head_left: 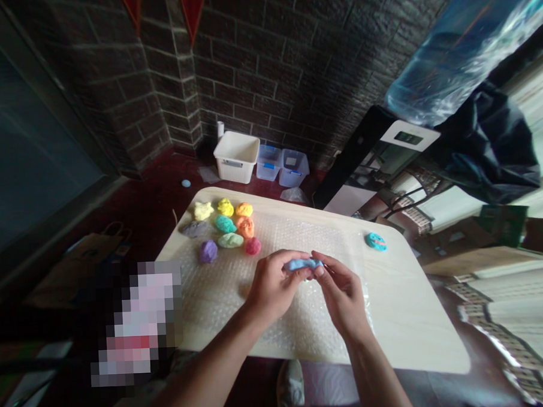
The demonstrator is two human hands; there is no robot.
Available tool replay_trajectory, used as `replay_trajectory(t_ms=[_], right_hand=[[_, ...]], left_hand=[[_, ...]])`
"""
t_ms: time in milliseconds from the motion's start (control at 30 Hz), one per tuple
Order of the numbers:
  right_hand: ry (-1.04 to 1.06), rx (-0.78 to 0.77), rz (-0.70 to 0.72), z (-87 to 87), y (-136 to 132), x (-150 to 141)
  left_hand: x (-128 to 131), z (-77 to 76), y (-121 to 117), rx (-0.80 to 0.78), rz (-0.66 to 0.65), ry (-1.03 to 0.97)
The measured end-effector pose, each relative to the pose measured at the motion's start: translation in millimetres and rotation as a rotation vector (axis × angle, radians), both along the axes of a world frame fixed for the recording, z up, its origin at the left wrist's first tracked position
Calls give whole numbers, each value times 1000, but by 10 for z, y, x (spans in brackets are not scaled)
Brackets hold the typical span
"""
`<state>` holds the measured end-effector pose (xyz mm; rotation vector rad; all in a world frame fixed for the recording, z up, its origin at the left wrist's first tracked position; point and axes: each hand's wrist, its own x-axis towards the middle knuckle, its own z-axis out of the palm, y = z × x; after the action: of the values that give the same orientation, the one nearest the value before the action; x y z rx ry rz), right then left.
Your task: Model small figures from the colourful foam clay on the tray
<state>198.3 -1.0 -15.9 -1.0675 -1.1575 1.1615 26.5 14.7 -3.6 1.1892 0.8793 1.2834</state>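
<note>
My left hand [272, 284] and my right hand [340, 290] meet over the middle of a pale table [406, 317], both pinching one light blue piece of clay [303, 264] stretched between the fingertips. A sheet of bubble wrap [221, 283] covers the table under my hands. At the far left of the table lie several coloured clay lumps: yellow [225, 206], orange [245, 227], teal [225, 223], green [230, 240], purple [207, 251], pink [252, 246] and grey [195, 229]. A separate turquoise clay lump [376, 241] sits alone to the right.
On the dark red floor beyond the table stand a white basket [236, 156] and two clear plastic boxes [281, 167] against a brick wall. A paper bag [82, 254] lies to the left. A water dispenser with a large bottle [454, 69] stands at the right.
</note>
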Motion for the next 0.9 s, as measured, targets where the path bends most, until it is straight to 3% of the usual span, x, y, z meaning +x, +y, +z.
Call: replay_trajectory(t_ms=[100, 200, 333, 433, 533, 600, 733, 900], right_hand=[[27, -2, -1, 14, 20, 2], [119, -23, -11, 51, 30, -40], [178, -50, 63, 66, 15, -115], [60, -24, 107, 58, -6, -125], [-32, 56, -14, 80, -25, -101], [-51, 99, -74, 113, -39, -84], [-183, 181, -27, 172, -68, -86], [-333, 285, -21, 189, -77, -119]], left_hand=[[26, 9, -16, -29, -14, -29], [44, -5, -1, -87, 10, -184], [14, -14, 55, -111, 15, -257], [-20, 16, 69, -55, 8, -159], [-20, 54, 43, -50, -26, -119], [-5, 69, 13, -82, -115, -128], [18, 81, -31, -121, -274, -154], [3, 102, -44, -85, -251, -106]])
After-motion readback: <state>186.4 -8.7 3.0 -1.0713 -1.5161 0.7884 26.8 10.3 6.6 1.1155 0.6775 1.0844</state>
